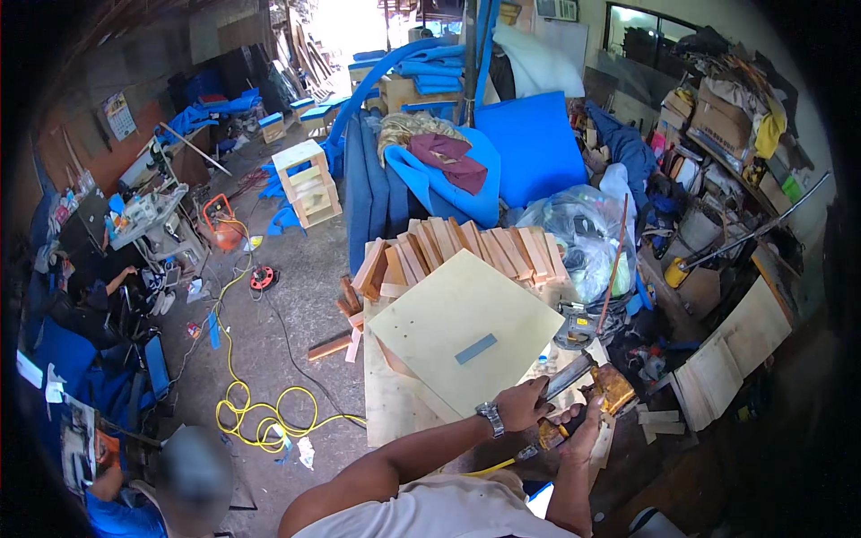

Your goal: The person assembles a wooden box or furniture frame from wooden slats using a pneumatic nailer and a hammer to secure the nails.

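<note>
In my right hand [581,432] is a worn orange-yellow air nail gun [613,389], its handle gripped and its grey magazine [570,373] pointing up. A yellow air hose [491,467] joins its handle end. My left hand [523,405], with a watch on the wrist, closes its fingers at the left end of the magazine; what lies between the fingertips is too small to make out. Just beyond both hands lies a pale square plywood panel [430,309], turned cornerwise. A flat grey strip, like a stick of fasteners [475,349], rests on it.
Behind the panel stand several short wood pieces [484,247] in a row. Blue foam sheets [529,143] and a clear plastic bag [574,233] lie beyond. Yellow hose [269,421] coils on the floor at left, near another person [134,511]. Plywood sheets [735,350] lean at right.
</note>
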{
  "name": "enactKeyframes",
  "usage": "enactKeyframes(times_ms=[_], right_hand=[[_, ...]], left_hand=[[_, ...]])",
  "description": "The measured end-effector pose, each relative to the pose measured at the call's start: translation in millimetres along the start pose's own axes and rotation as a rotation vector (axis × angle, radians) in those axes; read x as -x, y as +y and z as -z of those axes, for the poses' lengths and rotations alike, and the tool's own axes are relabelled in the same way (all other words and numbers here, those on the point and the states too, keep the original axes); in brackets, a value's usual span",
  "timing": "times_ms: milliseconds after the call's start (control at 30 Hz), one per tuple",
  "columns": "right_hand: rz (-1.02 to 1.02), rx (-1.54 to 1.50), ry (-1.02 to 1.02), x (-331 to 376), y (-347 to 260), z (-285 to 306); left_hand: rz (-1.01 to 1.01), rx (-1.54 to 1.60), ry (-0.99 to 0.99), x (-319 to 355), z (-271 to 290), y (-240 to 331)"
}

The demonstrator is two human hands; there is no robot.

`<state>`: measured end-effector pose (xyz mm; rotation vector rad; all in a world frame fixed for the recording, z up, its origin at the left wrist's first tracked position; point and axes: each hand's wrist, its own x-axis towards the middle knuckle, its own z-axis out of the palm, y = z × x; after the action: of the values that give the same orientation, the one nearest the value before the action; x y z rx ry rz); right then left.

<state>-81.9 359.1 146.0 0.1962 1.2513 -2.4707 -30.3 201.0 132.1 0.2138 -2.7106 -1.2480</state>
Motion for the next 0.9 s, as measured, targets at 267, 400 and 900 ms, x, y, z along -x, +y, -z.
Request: enactKeyframes(times_ms=[267, 400, 900], right_hand=[[0.001, 0.005, -0.024, 6.1, -7.9, 56.6], [0.013, 0.056, 0.014, 11.2, -24.5, 65.0], [-0.177, -0.134, -0.038, -55.4, -57.7, 108.1]], left_hand=[[-0.016, -0.091, -0.072, 9.6, -39.0, 16.3], [-0.012, -0.125, -0.102, 2.2, -56.5, 42.0], [-0.348, -0.271, -0.299, -3.0, -61.0, 42.0]])
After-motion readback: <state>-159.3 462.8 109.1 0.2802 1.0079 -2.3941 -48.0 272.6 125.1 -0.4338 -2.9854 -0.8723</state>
